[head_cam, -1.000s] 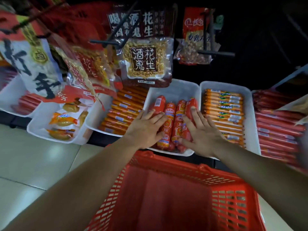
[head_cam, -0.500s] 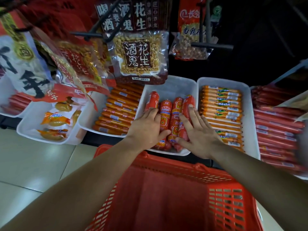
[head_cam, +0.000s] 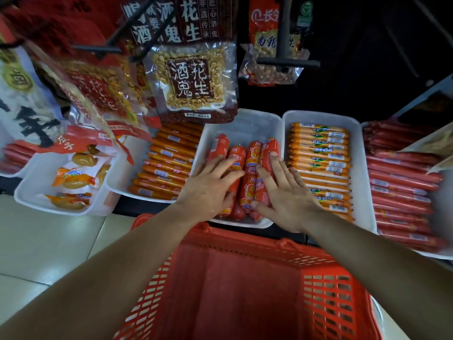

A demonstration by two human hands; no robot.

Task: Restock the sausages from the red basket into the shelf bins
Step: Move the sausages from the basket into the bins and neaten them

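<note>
Sitting nearest the person, the red basket shows only its bare red floor in the part that is visible, with no sausages to be seen inside. Both forearms pass over its far rim to the middle shelf bin just beyond. The left hand lies flat, fingers straight and spread, on the two left-hand fat red sausages. The right hand lies equally flat on the right-hand ones, its thumb at their near ends. Neither hand grips anything. The sausages lie side by side in the near part of the bin, their long axis running straight away from the person, front to back, so the fingers point along them rather than across. Both hands are about equally near, one to each flank of the row. Any tidying likely means pressing inward from both sides. The back of the bin is bare white, and peanut packets hang above it.
</note>
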